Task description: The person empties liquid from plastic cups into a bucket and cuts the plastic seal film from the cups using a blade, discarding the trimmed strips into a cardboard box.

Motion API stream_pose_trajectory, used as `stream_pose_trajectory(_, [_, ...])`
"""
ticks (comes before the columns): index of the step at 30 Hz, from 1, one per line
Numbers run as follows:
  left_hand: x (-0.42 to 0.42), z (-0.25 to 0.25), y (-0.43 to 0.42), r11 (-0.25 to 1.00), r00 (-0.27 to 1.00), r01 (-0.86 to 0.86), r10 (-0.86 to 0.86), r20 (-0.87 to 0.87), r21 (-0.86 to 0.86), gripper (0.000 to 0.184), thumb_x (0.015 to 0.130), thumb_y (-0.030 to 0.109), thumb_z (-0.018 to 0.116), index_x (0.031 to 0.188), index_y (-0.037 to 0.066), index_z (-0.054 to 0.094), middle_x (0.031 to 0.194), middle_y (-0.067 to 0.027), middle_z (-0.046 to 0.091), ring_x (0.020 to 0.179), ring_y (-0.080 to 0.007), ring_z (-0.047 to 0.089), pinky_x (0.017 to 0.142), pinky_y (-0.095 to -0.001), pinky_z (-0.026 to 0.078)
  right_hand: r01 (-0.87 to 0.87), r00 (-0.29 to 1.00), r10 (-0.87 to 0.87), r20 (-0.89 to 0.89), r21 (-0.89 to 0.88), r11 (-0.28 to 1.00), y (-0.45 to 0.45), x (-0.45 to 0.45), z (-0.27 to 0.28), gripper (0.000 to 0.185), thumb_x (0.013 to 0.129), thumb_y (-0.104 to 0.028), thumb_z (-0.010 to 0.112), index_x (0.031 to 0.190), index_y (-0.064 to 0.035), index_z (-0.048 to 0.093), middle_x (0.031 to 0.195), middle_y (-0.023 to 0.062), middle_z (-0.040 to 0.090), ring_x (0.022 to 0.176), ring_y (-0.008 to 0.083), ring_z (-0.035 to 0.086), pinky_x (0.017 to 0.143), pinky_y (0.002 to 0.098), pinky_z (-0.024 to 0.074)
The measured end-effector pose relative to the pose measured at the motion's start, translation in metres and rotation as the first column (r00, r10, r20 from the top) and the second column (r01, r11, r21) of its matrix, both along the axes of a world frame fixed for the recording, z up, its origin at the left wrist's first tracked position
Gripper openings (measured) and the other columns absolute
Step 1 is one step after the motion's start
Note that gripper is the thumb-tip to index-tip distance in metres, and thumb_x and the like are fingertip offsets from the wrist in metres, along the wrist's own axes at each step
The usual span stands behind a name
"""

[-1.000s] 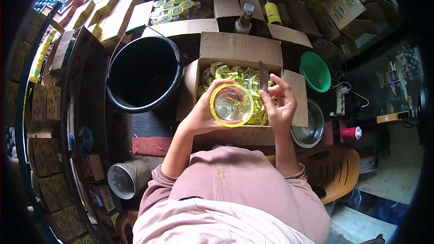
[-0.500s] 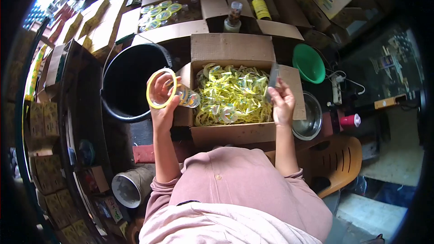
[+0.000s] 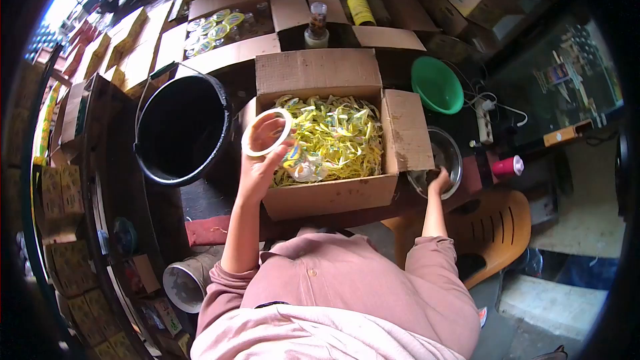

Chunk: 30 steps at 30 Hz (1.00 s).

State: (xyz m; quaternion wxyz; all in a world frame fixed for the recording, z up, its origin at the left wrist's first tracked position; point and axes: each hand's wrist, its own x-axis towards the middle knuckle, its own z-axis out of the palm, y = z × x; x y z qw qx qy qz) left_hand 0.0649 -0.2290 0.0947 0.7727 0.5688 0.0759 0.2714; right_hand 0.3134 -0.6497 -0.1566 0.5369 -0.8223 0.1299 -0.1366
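Observation:
My left hand (image 3: 263,150) is closed around a clear plastic cup (image 3: 308,169), tilted on its side, with a pale yellow rim facing left and a printed label. The cup is above the left part of an open cardboard box (image 3: 333,197), which is filled with yellow and clear plastic strips (image 3: 340,133). To the right, my right hand (image 3: 439,181) reaches into a shiny round bowl (image 3: 455,153). Its fingers are bent around something dark that I cannot make out.
A black bucket (image 3: 150,160) stands left of the box, and a green basin (image 3: 437,87) at the back right. Behind are cartons with several lidded cups (image 3: 213,30) and a yellow bottle (image 3: 361,10). An orange chair (image 3: 500,227) is at right, near a pink spool (image 3: 508,166).
My right hand has left the box's right side, where it held a thin blade, and moved down and right into the bowl. The cup in my left hand now overlaps the strips more.

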Motion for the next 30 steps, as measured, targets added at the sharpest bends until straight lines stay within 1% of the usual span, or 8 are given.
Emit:
stream_pose_trajectory(1, [0.004, 0.003, -0.004, 0.999, 1.0, -0.023, 0.024, -0.013, 0.04, 0.051, 0.077, 0.011, 0.059, 0.123, 0.005, 0.038, 0.113, -0.0107, 0.05, 0.101, -0.0202, 0.052, 0.085, -0.0308, 0.042, -0.036, 0.999, 0.032, 0.018, 0.323, 0.946, 0.004, 0.003, -0.008, 0.029, 0.079, -0.022, 0.049, 0.099, -0.004, 0.061, 0.085, 0.0152, 0.064, 0.079, 0.026, 0.06, 0.068, 0.033, 0.0464])
stream_pose_trajectory(4, [0.011, 0.009, -0.012, 0.995, 0.999, -0.038, 0.04, -0.021, 0.09, 0.05, 0.076, 0.003, 0.057, 0.123, 0.006, 0.036, 0.114, -0.0099, 0.049, 0.102, -0.0191, 0.051, 0.087, -0.0309, 0.041, -0.315, 0.937, 0.194, -0.291, -0.459, 0.831, 0.023, -0.004, 0.024, 0.032, 0.076, -0.027, 0.053, 0.097, -0.0035, 0.059, 0.094, 0.0168, 0.061, 0.083, 0.0272, 0.06, 0.068, 0.0356, 0.0466])
stream_pose_trajectory(9, [0.01, 0.025, -0.012, 0.993, 1.0, -0.017, 0.017, -0.001, 0.113, 0.057, 0.074, 0.006, 0.063, 0.122, 0.009, 0.034, 0.114, -0.007, 0.047, 0.105, -0.0154, 0.047, 0.086, -0.0294, 0.039, -0.304, 0.95, 0.29, -0.117, -0.556, 0.773, 0.028, -0.001, 0.021, 0.036, 0.074, -0.037, 0.055, 0.086, -0.004, 0.06, 0.089, 0.0177, 0.062, 0.08, 0.0319, 0.06, 0.065, 0.0396, 0.0479])
stream_pose_trajectory(13, [0.011, 0.028, -0.014, 0.983, 0.998, -0.061, 0.056, 0.039, 0.173, 0.06, 0.072, 0.005, 0.067, 0.122, 0.01, 0.034, 0.112, -0.0051, 0.048, 0.105, -0.014, 0.047, 0.083, -0.0281, 0.039, -0.248, 0.921, 0.053, -0.386, -0.477, 0.843, 0.035, -0.005, 0.046, 0.041, 0.077, -0.039, 0.049, 0.09, -0.0019, 0.063, 0.096, 0.0188, 0.061, 0.094, 0.0325, 0.056, 0.076, 0.041, 0.0443])
stream_pose_trajectory(16, [0.012, 0.03, -0.015, 0.96, 0.994, -0.108, 0.1, 0.045, 0.258, 0.062, 0.069, 0.005, 0.069, 0.121, 0.009, 0.035, 0.11, -0.0057, 0.049, 0.104, -0.0145, 0.048, 0.083, -0.0274, 0.04, 0.165, 0.851, -0.156, -0.501, -0.027, 0.986, 0.019, 0.02, 0.038, 0.046, 0.077, -0.039, 0.047, 0.097, -0.0006, 0.061, 0.101, 0.0199, 0.059, 0.098, 0.0328, 0.055, 0.082, 0.0394, 0.0412])
stream_pose_trajectory(19, [0.011, 0.036, -0.017, 0.937, 0.99, -0.139, 0.134, 0.037, 0.32, 0.064, 0.066, 0.003, 0.071, 0.119, 0.006, 0.035, 0.108, -0.0079, 0.05, 0.102, -0.0156, 0.049, 0.084, -0.0284, 0.041, 0.051, 0.865, -0.165, -0.473, -0.244, 0.968, 0.019, 0.022, 0.048, 0.049, 0.077, -0.04, 0.045, 0.1, -0.0001, 0.061, 0.105, 0.0215, 0.057, 0.098, 0.0334, 0.054, 0.086, 0.0383, 0.0386])
stream_pose_trajectory(24, [0.013, 0.037, -0.015, 0.899, 0.985, -0.172, 0.166, 0.051, 0.402, 0.065, 0.064, 0.002, 0.072, 0.117, 0.004, 0.034, 0.106, -0.0094, 0.05, 0.1, -0.017, 0.05, 0.087, -0.0299, 0.042, -0.297, 0.954, 0.184, -0.239, -0.646, 0.703, 0.02, -0.008, 0.094, 0.034, 0.064, 0.004, 0.051, 0.096, -0.0047, 0.061, 0.076, 0.0152, 0.063, 0.08, 0.0287, 0.06, 0.072, 0.0365, 0.0459])
stream_pose_trajectory(30, [0.007, 0.038, -0.016, 0.892, 0.986, -0.166, 0.142, 0.088, 0.421, 0.067, 0.062, 0.001, 0.073, 0.117, 0.005, 0.033, 0.105, -0.0094, 0.05, 0.1, -0.0174, 0.05, 0.088, -0.0306, 0.041, -0.243, 0.969, 0.17, -0.177, -0.785, 0.569, 0.015, -0.031, 0.117, 0.036, 0.063, 0.004, 0.051, 0.094, -0.0098, 0.062, 0.069, 0.0105, 0.062, 0.073, 0.0283, 0.06, 0.068, 0.0371, 0.0473])
